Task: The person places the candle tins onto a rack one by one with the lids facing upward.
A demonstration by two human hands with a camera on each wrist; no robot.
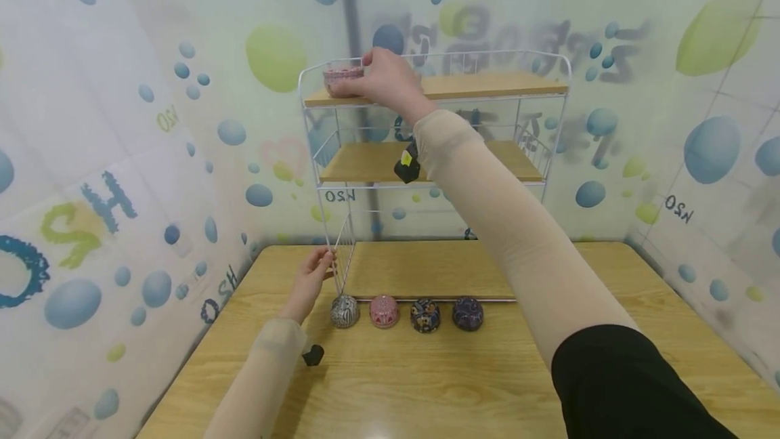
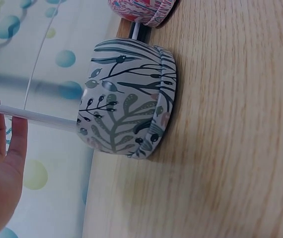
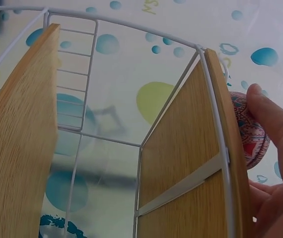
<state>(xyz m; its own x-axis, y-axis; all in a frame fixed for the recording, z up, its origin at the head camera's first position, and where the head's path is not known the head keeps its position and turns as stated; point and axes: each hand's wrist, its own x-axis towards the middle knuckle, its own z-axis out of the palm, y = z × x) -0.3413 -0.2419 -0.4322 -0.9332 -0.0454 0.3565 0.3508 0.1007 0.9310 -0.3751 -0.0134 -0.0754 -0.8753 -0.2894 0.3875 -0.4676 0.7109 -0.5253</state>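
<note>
A white wire rack with wooden shelves [image 1: 496, 85] stands on the table. At the left end of its top shelf, my right hand [image 1: 390, 80] grips a small round tin [image 1: 342, 74] with a pink-red pattern; the right wrist view shows this tin [image 3: 250, 131] beyond the shelf edge, between thumb and fingers. Lower down, my left hand [image 1: 312, 276] holds the rack's front left post [image 2: 47, 118]. Near that hand sits a white tin with dark leaf print [image 2: 126, 99]. To its right in a row are a pink tin [image 1: 384, 311], a dark multicoloured tin [image 1: 425, 316] and a dark purple tin [image 1: 468, 314].
The middle shelf [image 1: 365, 161] lies below the top one, and a bottom board [image 1: 426, 269] is behind the row of tins. The wooden table [image 1: 390, 385] meets walls printed with blue and green dots [image 1: 277, 56]. Thin rails edge the shelves.
</note>
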